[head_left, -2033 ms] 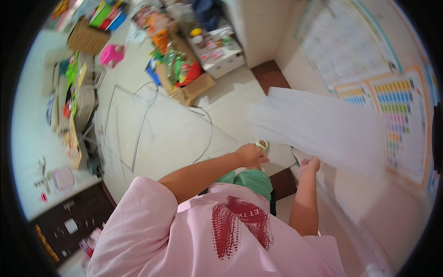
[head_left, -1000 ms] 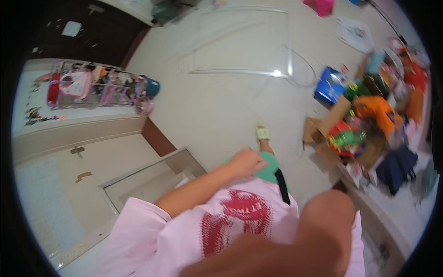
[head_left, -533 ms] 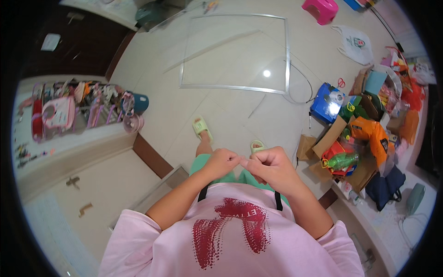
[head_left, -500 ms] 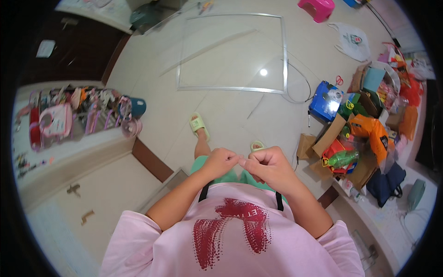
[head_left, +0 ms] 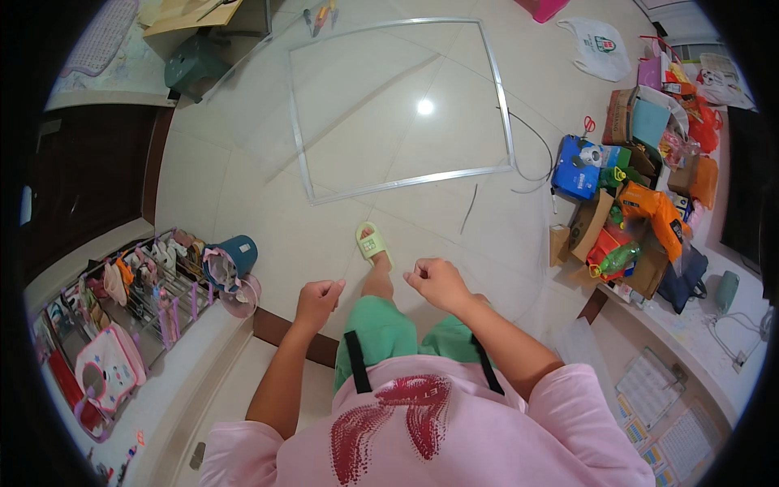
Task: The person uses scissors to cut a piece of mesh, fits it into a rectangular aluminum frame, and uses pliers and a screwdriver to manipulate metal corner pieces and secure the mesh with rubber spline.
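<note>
Flat on the pale tiled floor (head_left: 268,243) lies the rectangular silver metal frame (head_left: 414,183), just ahead of the feet. Left hand (head_left: 320,305) and right hand (head_left: 439,284) hover apart, fingers curled against thumbs; whether they're pinching anything, I can't tell.

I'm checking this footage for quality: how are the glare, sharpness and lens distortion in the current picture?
Head view: one bright glare spot inside the silver frame; head view: left hand and right hand look fairly sharp, with no obvious motion blur; head view: fisheye bending toward the rim, where the white ledge looks bowed, and black corners.
</note>
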`<state>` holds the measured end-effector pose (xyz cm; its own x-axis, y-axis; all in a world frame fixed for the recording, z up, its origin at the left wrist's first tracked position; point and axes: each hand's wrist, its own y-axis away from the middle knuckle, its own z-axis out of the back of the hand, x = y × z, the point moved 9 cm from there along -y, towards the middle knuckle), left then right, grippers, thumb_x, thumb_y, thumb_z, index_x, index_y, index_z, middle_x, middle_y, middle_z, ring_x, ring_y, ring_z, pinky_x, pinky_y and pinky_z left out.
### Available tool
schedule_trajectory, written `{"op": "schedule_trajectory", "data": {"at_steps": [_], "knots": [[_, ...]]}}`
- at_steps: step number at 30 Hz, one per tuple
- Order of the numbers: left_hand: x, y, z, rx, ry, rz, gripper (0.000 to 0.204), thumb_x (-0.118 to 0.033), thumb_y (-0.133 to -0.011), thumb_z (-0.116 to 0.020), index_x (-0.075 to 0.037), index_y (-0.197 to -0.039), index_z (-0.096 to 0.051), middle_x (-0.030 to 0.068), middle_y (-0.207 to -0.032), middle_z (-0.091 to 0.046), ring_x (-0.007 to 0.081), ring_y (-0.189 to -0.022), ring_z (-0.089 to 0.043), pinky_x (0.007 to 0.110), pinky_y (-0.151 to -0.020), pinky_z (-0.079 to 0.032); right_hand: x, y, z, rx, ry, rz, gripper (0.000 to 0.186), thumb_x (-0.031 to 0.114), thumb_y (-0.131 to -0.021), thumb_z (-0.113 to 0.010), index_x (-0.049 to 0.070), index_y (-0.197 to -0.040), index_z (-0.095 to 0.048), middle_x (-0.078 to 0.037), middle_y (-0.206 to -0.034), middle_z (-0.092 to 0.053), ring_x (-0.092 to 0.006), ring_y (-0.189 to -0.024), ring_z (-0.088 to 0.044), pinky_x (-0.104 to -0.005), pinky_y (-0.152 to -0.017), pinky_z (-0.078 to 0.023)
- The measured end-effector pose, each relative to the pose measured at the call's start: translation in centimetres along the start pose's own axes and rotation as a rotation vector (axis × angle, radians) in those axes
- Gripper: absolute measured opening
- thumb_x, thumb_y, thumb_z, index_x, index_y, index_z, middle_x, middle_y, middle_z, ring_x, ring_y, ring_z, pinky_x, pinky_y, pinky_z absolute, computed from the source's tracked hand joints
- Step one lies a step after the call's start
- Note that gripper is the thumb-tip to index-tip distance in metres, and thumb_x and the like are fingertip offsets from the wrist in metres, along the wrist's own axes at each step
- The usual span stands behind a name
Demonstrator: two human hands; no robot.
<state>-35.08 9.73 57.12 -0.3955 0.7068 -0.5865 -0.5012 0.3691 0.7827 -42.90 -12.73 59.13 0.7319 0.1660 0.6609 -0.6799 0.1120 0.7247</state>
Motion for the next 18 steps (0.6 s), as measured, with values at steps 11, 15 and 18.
{"op": "schedule_trajectory", "data": {"at_steps": [11, 15, 18], "knots": [[6.4, -16.6, -0.7, -0.076, -0.273, -0.031, 0.008, -0.012, -0.076, -0.062, -0.005, -0.08, -0.059, 0.0073, -0.065, -0.059, 0.018, -0.06, -0.056, 0.03, -0.058, -0.045, -22.2, -19.8, 0.1, -0.196, -0.19, -0.423, 0.01, 0.006, -0.076, -0.057, -0.001, -0.082, -0.06, -0.011, -0.07, -0.062, -0.0193, -0.056, -0.06, -0.0306, -0.05, -0.05], [12.6, -30.1, -1.3, -0.163, -0.537, -0.012, 0.009, -0.006, -0.076, -0.056, -0.007, -0.084, -0.061, 0.0133, -0.082, -0.059, 0.0248, -0.084, -0.058, 0.035, -0.071, -0.047, -35.7, -32.1, 4.1, -0.404, -0.345, -0.5, 0.013, 0.005, -0.077, -0.054, -0.008, -0.08, -0.058, -0.017, -0.064, -0.06, -0.0226, -0.048, -0.059, -0.033, -0.041, -0.051], [18.5, -43.3, -0.4, -0.193, -0.706, -0.077, 0.016, -0.003, -0.073, -0.055, -0.007, -0.088, -0.06, 0.0149, -0.094, -0.055, 0.0301, -0.096, -0.052, 0.039, -0.079, -0.043, -41.5, -40.2, 3.2, -0.329, -0.311, -0.684, 0.031, 0.018, -0.081, -0.06, -0.013, -0.078, -0.055, -0.021, -0.065, -0.06, -0.0266, -0.048, -0.061, -0.0358, -0.042, -0.053]]}}
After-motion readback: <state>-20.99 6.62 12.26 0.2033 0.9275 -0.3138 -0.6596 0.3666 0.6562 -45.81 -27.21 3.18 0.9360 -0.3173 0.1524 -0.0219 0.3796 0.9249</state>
